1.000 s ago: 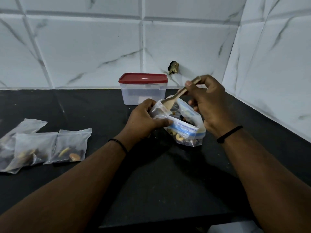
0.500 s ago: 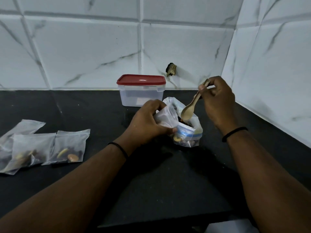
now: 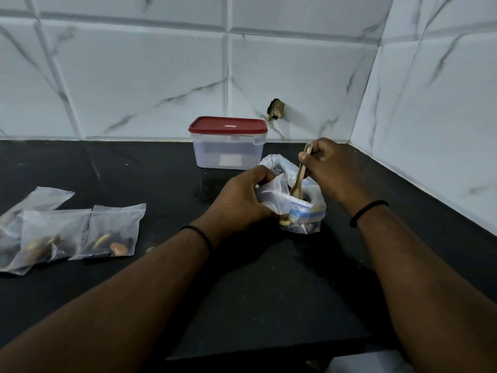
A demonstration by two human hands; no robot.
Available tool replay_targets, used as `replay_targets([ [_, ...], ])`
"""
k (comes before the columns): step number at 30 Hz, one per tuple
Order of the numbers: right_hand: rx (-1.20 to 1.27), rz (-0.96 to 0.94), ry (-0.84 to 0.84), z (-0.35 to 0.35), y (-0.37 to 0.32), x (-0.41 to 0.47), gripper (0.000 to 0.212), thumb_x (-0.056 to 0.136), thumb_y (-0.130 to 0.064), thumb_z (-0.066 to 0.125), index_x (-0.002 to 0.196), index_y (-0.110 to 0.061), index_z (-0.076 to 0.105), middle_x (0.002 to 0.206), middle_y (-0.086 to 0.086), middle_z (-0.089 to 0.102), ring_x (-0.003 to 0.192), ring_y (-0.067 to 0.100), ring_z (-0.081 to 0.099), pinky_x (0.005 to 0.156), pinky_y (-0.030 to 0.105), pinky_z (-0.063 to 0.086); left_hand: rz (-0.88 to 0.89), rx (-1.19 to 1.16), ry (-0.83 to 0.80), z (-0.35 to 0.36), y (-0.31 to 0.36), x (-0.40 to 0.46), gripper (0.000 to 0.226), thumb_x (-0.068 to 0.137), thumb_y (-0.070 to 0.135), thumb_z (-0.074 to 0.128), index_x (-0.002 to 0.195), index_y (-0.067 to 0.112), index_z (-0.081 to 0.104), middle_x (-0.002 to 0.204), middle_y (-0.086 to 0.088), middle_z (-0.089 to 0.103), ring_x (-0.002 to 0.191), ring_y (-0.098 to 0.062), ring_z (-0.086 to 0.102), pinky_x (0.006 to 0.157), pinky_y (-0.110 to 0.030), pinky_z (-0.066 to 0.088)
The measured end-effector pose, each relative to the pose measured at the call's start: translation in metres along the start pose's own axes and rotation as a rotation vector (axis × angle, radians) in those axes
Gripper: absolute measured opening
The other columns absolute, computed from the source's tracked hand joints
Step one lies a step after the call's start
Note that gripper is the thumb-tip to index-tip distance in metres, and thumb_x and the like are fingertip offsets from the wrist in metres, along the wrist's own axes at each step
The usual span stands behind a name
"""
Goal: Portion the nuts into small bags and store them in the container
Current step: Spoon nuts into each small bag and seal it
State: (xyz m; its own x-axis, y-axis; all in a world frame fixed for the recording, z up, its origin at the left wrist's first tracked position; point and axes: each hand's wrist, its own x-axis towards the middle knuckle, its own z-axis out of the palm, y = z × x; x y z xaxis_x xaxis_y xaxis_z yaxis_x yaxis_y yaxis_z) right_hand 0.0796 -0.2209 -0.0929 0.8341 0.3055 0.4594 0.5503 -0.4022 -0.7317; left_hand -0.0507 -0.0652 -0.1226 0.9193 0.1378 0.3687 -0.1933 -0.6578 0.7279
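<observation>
Right of centre on the black counter (image 3: 134, 162), the left hand (image 3: 239, 203) pinches a small clear bag (image 3: 271, 195) open beside the large nut bag (image 3: 304, 211), while the right hand (image 3: 333, 168) grips a wooden spoon (image 3: 300, 176) dipped into it. Thin, limp, slippery film likely needs holding at the rim. Three filled bags (image 3: 113, 230) lie far left; the red-lidded container (image 3: 228, 144) stands shut behind.

At frame centre I see a pale wooden spoon (image 3: 299, 181), matt, dipping into a thin, crinkled clear plastic bag (image 3: 306, 208). Behind it sits a frosted translucent plastic box (image 3: 228, 152) with a smooth red plastic lid (image 3: 228, 125). At left lie cloudy, soft plastic pouches (image 3: 113, 230) on the dull black stone counter (image 3: 269, 292). The white marbled wall tiles (image 3: 134, 76) look glossy.
</observation>
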Motion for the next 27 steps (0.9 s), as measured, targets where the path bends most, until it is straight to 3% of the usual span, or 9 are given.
replay_targets([
  [2,0.058,0.136,-0.014,0.003,0.005,0.001,0.025,0.09,-0.03,0.067,0.087,-0.006,0.063,0.08,0.008,0.073,0.076,0.024,0.073,0.077,0.042,0.058,-0.003,0.011,0.002,0.0,0.0,0.0,0.054,0.068,0.023,0.089,0.109,0.035,0.056,0.112,0.014,0.064,0.098,-0.006,0.064,0.08,-0.016,0.054],
  [4,0.113,0.254,-0.011,0.007,0.008,0.001,0.032,0.087,-0.03,0.068,0.086,0.001,0.062,0.081,0.014,0.074,0.071,0.026,0.072,0.064,0.035,0.053,-0.006,0.016,-0.001,-0.001,0.0,0.001,0.054,0.068,0.023,0.089,0.109,0.034,0.056,0.113,0.014,0.064,0.098,-0.007,0.064,0.083,-0.019,0.055],
  [7,0.228,0.387,0.037,0.008,0.008,-0.002,0.026,0.091,-0.02,0.065,0.074,-0.002,0.057,0.083,0.022,0.07,0.034,0.006,0.051,0.036,0.018,0.034,-0.014,-0.001,0.006,0.0,0.0,0.001,0.054,0.067,0.024,0.09,0.109,0.033,0.058,0.112,0.013,0.065,0.097,-0.007,0.064,0.086,-0.024,0.057],
  [9,0.324,0.442,0.093,0.004,0.006,-0.002,0.024,0.094,-0.014,0.061,0.072,-0.009,0.053,0.085,0.022,0.064,0.023,0.0,0.038,0.027,0.013,0.025,-0.015,-0.03,0.024,-0.001,0.001,-0.001,0.055,0.064,0.028,0.091,0.108,0.031,0.059,0.108,0.012,0.065,0.096,-0.008,0.065,0.084,-0.024,0.057],
  [16,0.468,0.513,0.219,-0.004,0.002,0.001,0.02,0.096,-0.017,0.058,0.077,-0.014,0.053,0.085,0.013,0.065,0.024,-0.001,0.037,0.031,0.013,0.027,-0.037,-0.247,0.114,-0.008,-0.004,0.001,0.048,0.066,0.018,0.09,0.104,0.015,0.061,0.1,0.004,0.068,0.095,-0.011,0.065,0.08,-0.025,0.055],
  [21,0.618,0.465,0.274,-0.007,-0.01,-0.003,0.013,0.096,-0.02,0.058,0.084,-0.015,0.056,0.08,0.013,0.069,0.036,0.007,0.035,0.035,0.014,0.024,-0.077,-0.189,0.2,-0.006,-0.014,0.006,0.046,0.062,0.03,0.091,0.096,0.019,0.062,0.098,0.0,0.069,0.094,-0.02,0.065,0.084,-0.042,0.057],
  [27,0.642,0.327,0.199,-0.006,-0.028,-0.014,0.015,0.094,-0.027,0.065,0.089,-0.014,0.061,0.077,0.007,0.069,0.04,0.008,0.044,0.039,0.019,0.031,-0.139,-0.181,0.137,-0.005,-0.011,0.007,0.047,0.064,0.031,0.09,0.099,0.02,0.061,0.098,0.002,0.068,0.093,-0.016,0.065,0.081,-0.034,0.058],
])
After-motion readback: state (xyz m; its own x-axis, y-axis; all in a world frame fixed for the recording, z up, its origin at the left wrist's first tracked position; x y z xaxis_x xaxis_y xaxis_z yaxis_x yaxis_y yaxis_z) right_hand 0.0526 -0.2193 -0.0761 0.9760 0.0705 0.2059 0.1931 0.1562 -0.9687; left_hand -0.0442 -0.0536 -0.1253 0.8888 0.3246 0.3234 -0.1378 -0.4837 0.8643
